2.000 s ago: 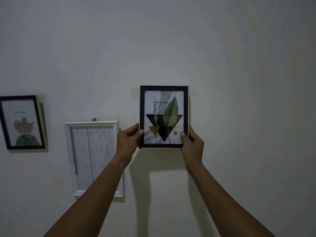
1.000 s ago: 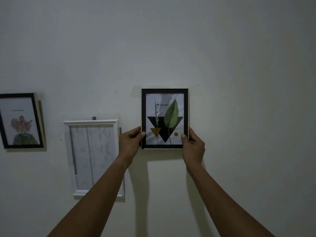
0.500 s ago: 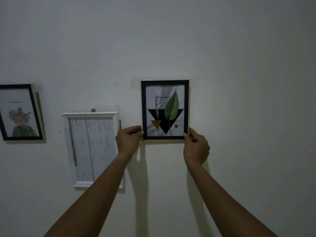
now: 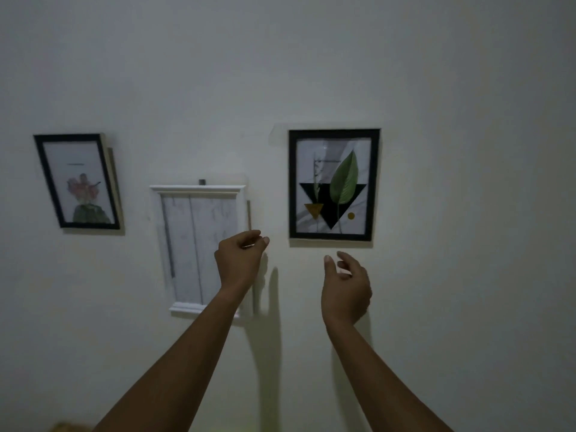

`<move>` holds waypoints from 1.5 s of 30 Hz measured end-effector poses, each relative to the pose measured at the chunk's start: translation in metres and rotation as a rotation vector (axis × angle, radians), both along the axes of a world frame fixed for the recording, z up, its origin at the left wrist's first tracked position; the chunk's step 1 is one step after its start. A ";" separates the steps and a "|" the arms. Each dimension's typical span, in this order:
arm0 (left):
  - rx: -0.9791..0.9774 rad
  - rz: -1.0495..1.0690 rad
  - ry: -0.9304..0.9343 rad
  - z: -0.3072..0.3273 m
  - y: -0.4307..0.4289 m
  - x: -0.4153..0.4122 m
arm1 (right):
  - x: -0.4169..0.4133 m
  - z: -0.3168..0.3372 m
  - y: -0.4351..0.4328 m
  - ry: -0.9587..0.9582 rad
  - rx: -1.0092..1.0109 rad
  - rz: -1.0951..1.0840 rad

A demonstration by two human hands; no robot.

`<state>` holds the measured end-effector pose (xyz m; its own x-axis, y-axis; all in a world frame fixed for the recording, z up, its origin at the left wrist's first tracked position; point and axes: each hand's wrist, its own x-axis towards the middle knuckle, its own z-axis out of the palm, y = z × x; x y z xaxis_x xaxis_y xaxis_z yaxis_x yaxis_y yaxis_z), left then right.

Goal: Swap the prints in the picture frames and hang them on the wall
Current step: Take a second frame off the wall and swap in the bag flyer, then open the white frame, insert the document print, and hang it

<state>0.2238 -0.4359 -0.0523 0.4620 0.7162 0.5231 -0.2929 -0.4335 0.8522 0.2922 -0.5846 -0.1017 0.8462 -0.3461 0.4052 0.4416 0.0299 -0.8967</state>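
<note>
A black frame [image 4: 333, 185] with a green leaf and black triangle print hangs on the white wall by itself, right of centre. My left hand [image 4: 238, 263] is below and to its left, fingers loosely curled, holding nothing. My right hand [image 4: 346, 289] is just under the frame's bottom edge, fingers relaxed, apart from the frame. A white frame [image 4: 198, 244] with a pale marbled print hangs in the middle, partly behind my left hand. A second black frame [image 4: 78, 182] with a pink flower print hangs at the left, tilted.
The white wall [image 4: 467, 213] fills the view, bare to the right of the leaf frame and above all the frames. A small dark hook [image 4: 202, 181] shows above the white frame. A yellowish object [image 4: 67, 427] peeks in at the bottom left edge.
Both hands have let go of the leaf frame's lower corners and drawn back down from it. The frame stays on the wall. The view has shifted closer.
</note>
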 end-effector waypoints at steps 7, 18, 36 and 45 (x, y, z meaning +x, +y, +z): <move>-0.027 0.301 0.020 -0.029 0.090 -0.055 | -0.040 -0.020 0.083 0.020 -0.174 0.302; -0.017 0.063 0.091 -0.057 0.217 -0.065 | -0.054 -0.024 0.173 0.063 -0.135 0.134; 0.005 -0.274 -0.015 -0.029 0.254 -0.094 | -0.075 0.006 0.162 -0.090 -0.224 0.131; -0.043 -0.326 -0.015 -0.049 0.233 -0.177 | -0.183 -0.005 0.133 -0.239 -0.159 0.240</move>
<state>0.0470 -0.2027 -0.1017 0.6635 0.5531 0.5038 -0.4227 -0.2785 0.8624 0.1092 -0.4515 -0.1069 0.7706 -0.0665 0.6339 0.6364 0.0267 -0.7709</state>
